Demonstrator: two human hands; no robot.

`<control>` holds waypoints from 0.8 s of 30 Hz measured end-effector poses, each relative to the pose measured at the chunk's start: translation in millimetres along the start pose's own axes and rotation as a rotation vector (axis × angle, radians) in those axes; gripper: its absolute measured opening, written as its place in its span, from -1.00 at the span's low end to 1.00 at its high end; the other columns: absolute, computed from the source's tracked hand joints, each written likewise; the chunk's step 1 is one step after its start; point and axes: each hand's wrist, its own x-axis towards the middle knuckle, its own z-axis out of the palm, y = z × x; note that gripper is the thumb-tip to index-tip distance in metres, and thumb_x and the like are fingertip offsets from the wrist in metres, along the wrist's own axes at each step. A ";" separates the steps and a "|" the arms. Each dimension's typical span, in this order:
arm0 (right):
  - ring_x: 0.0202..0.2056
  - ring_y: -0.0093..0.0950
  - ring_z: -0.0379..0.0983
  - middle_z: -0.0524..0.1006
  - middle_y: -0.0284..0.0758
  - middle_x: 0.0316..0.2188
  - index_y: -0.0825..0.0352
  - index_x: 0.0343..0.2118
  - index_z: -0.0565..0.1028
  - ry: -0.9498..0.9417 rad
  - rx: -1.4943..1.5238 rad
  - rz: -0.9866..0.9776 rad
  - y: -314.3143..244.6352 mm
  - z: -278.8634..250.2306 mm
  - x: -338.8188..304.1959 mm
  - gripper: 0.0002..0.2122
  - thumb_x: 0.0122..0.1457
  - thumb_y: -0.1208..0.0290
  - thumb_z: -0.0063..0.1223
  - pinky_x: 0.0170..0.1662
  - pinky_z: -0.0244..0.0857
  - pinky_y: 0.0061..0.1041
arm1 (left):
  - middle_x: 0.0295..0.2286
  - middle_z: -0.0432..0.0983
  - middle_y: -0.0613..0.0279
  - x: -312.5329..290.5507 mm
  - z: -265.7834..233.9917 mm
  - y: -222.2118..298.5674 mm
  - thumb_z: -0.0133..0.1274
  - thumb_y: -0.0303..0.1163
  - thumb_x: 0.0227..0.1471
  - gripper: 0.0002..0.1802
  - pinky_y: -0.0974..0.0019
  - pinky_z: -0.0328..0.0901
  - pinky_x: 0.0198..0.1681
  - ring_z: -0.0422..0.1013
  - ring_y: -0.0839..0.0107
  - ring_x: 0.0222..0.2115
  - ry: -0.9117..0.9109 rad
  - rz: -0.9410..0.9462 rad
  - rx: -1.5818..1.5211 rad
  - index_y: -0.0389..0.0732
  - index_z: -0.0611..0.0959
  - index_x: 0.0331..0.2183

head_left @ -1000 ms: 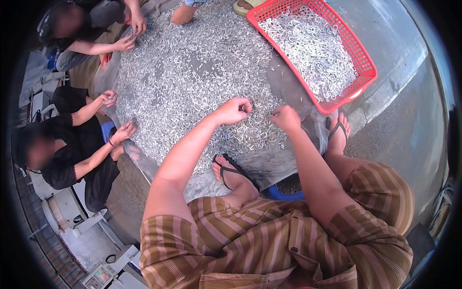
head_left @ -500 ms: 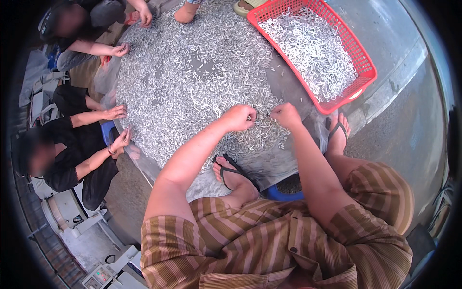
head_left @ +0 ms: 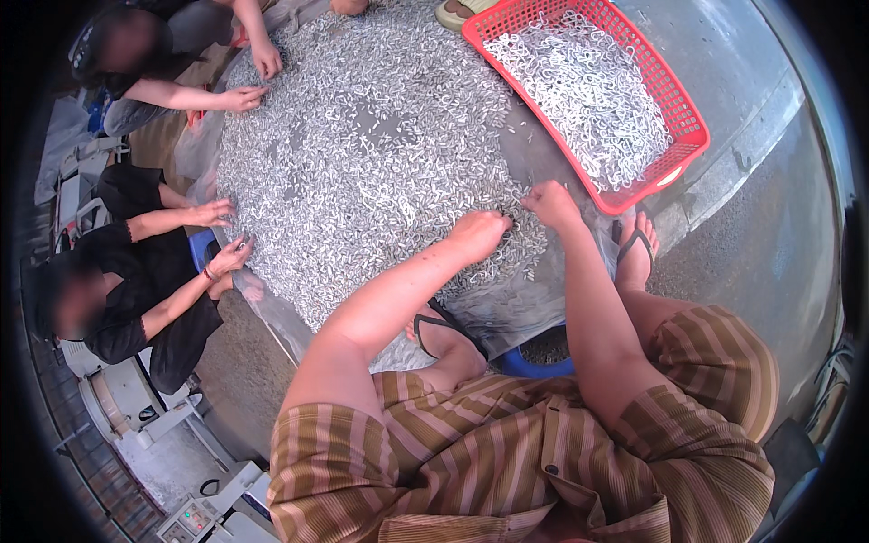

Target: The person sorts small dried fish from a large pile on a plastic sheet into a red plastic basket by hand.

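A wide layer of small silvery metal pieces (head_left: pixel 362 195), many of them hook- or loop-shaped, covers a grey sheet (head_left: pixel 540 149). My left hand (head_left: pixel 484 233) is over the near right part of the layer, its fingers closed in a pinch down at the pieces. Just to its right, my right hand (head_left: pixel 552 204) is also closed, thumb and fingertips together beside the layer's edge. What either hand pinches is too small or hidden to make out. Ahead of my right hand stands a red plastic basket (head_left: pixel 668 90), heaped with white-silver loops (head_left: pixel 579 100).
Two co-workers sit along the left side; one's hand (head_left: pixel 243 99) and the other's hand (head_left: pixel 211 214) reach the layer's edge. A pale clog (head_left: pixel 450 15) shows beyond the basket. My sandalled feet flank the near edge, with a blue stool (head_left: pixel 536 366) below me.
My left hand has moved right and slightly nearer to me, closer to my right hand. My right hand has shifted slightly right. The far co-worker's hands have moved further over the pieces.
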 end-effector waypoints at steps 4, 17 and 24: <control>-0.53 -0.39 0.42 0.51 -0.24 -0.57 0.36 -0.49 0.54 -0.062 0.208 -0.030 11.8 -1.3 4.9 -0.81 -0.09 0.33 0.13 -0.41 0.27 -0.41 | -0.42 0.53 0.09 -0.5 -8.4 -3.1 0.09 -0.44 -0.25 -0.78 0.15 0.36 -0.26 0.46 0.13 -0.35 -0.067 -0.016 -0.033 -0.14 0.61 -0.39; -0.54 -0.51 0.31 0.39 -0.36 -0.58 0.30 -0.62 0.37 -0.231 1.320 0.079 7.7 -6.2 -5.4 -0.92 -0.07 0.50 -0.01 -0.46 0.21 -0.50 | -0.38 0.54 0.07 -4.4 -10.8 1.0 0.08 -0.48 -0.27 -0.73 0.15 0.35 -0.23 0.45 0.12 -0.29 -0.172 0.039 -0.004 -0.17 0.62 -0.36; -0.32 -0.27 0.49 0.48 -0.14 -0.42 0.35 -0.61 0.31 -0.226 1.397 0.048 9.1 -11.5 -9.1 -0.92 -0.05 0.59 -0.06 -0.31 0.40 -0.32 | -0.48 0.54 0.06 -0.3 -41.4 -8.0 -0.04 -0.43 -0.20 -0.77 0.09 0.35 -0.32 0.47 0.09 -0.40 -0.209 -0.037 0.139 -0.10 0.60 -0.37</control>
